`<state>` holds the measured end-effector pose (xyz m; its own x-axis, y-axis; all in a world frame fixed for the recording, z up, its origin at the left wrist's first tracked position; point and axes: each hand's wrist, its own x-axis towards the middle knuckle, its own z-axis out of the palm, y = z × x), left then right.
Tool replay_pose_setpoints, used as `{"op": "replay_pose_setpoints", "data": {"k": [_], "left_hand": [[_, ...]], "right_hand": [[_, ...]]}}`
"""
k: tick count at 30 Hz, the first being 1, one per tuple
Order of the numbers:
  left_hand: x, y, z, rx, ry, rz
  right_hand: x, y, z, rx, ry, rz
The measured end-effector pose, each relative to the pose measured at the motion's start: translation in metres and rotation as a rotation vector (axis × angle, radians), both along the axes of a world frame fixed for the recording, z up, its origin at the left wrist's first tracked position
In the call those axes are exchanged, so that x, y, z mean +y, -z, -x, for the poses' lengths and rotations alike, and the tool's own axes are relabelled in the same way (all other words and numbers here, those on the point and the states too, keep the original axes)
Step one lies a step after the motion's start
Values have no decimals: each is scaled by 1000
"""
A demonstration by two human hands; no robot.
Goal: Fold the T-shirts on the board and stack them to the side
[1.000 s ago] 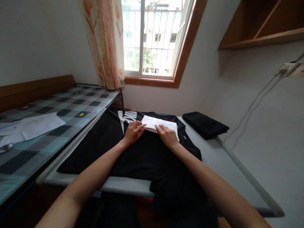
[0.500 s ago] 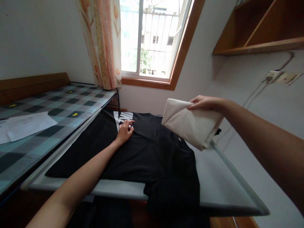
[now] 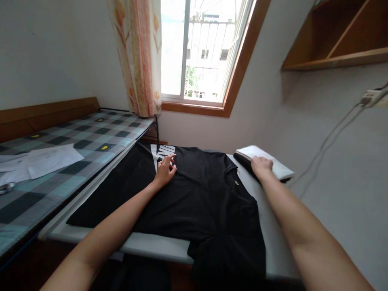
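Observation:
A black T-shirt (image 3: 194,194) with a white printed pattern (image 3: 166,150) lies spread across the white table, its near sleeve hanging over the front edge. Over the print, my left hand (image 3: 165,169) has its fingers curled around a small black and red object (image 3: 172,161), mostly hidden. At the far right end, my right hand (image 3: 262,165) is on a folded white cloth (image 3: 280,167), its fingers closed on it and a little blurred. That cloth lies on top of a dark folded item (image 3: 247,161), beside the shirt's collar.
A bed with a checked sheet (image 3: 69,133) adjoins the table (image 3: 163,244) on the left, with papers (image 3: 51,161) on it. Beyond are a curtain (image 3: 141,60) and a window (image 3: 206,60). A wooden shelf (image 3: 333,60) and hanging cables (image 3: 324,149) are on the right wall.
My right hand has brought the folded white cloth down from the air onto the dark folded item at the far right. My left hand has stayed over the print.

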<state>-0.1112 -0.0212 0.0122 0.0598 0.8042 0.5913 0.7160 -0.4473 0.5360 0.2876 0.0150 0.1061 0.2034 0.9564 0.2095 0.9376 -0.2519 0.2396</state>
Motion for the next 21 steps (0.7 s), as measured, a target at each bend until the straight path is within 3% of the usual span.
{"op": "replay_pose_setpoints", "data": {"k": [2, 4, 11, 15, 17, 21], "left_hand": [[0, 0, 0, 3, 11, 12], [1, 0, -1, 16, 27, 23], [0, -2, -3, 48, 78, 56], [0, -4, -3, 59, 85, 64], [0, -5, -3, 71, 99, 86], [-2, -6, -3, 129, 147, 147]], "right_hand": [[4, 24, -1, -23, 57, 1], [9, 33, -4, -41, 82, -24], [8, 32, -20, -177, -45, -200], [-2, 45, -18, -227, -156, -153], [-2, 44, -17, -178, -142, -98], [10, 21, -21, -70, 19, -62]]}}
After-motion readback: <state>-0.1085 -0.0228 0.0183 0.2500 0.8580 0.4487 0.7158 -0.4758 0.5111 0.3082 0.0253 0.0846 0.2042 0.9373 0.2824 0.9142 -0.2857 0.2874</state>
